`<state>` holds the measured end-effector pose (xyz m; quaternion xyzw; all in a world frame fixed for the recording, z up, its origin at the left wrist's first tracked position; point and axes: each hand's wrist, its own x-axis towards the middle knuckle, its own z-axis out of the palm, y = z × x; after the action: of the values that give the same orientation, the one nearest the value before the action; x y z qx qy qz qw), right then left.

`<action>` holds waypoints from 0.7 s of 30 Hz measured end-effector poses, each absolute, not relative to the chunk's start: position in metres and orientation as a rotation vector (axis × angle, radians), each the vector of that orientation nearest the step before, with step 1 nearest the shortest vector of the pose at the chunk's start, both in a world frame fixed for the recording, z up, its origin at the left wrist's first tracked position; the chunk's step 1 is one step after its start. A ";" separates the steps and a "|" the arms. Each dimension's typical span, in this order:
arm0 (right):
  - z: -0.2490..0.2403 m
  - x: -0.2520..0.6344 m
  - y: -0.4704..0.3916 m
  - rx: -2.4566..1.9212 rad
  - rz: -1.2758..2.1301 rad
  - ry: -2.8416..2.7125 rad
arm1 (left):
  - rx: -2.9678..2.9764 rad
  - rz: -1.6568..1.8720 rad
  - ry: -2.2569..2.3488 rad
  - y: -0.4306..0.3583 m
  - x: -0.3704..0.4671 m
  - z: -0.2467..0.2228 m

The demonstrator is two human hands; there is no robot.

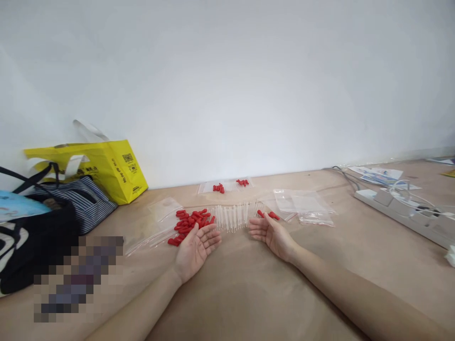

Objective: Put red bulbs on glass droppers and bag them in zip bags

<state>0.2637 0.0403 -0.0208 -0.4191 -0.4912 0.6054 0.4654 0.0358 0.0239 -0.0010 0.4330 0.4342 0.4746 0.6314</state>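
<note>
My left hand [199, 248] rests palm up with its fingers stretched out, and nothing lies in it. Just beyond it is a heap of small red rubbery pieces [190, 221], their exact kind too small to tell. My right hand [272, 237] is also open, palm turned inward, fingers pointing left. Past its thumb lie a few more red pieces [272, 215]. Between and beyond both hands, a row of thin, clear or whitish sticks [232, 218] lies side by side on the brown table covering [234, 293].
Clear zip bags lie left [163, 210] and right [309, 204] of the sticks. Another bag [206, 187] with red pieces is near the wall. A yellow bag [106, 166], a striped pouch [90, 203] and a black bag [46, 246] stand left. Right is a power strip [408, 215] with cables.
</note>
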 end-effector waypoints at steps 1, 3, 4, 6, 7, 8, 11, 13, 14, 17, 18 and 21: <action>-0.023 0.265 0.041 -1.035 1.449 -1.229 | 0.994 1.101 0.997 0.022 0.036 -0.003; -0.024 0.271 0.044 -1.091 1.276 -1.344 | 1.093 1.125 1.064 0.020 0.036 -0.007; -0.022 0.275 0.047 -1.141 1.132 -1.436 | 1.193 1.130 1.131 0.019 0.036 -0.007; -0.015 0.286 0.055 -1.265 0.770 -1.654 | 1.493 1.129 1.313 0.020 0.032 -0.005; -0.011 0.292 0.060 -1.334 0.586 -1.757 | 1.680 1.119 1.417 0.023 0.029 -0.002; -0.007 0.297 0.065 -1.408 0.427 -1.839 | 1.876 1.106 1.523 0.026 0.025 0.001; -0.001 0.308 0.079 -1.628 0.179 -1.959 | 2.345 1.033 1.794 0.041 0.012 0.014; -0.003 0.310 0.087 -1.726 0.162 -1.985 | 2.488 0.923 1.906 0.051 0.007 0.020; -0.004 0.310 0.089 -1.755 0.171 -1.993 | 2.530 0.865 1.933 0.055 0.008 0.021; -0.008 0.307 0.092 -1.786 0.177 -1.994 | 2.630 0.722 1.946 0.061 0.018 0.020; -0.008 0.306 0.092 -1.795 0.170 -1.987 | 2.662 0.685 1.957 0.062 0.023 0.018; -0.004 0.300 0.092 -1.863 0.149 -1.962 | 2.724 0.597 2.053 0.062 0.036 0.013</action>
<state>0.2998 0.0924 -0.0037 -0.6715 -0.7073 0.0538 0.2143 0.0358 0.0615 0.0132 0.7766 0.5852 0.1700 -0.1600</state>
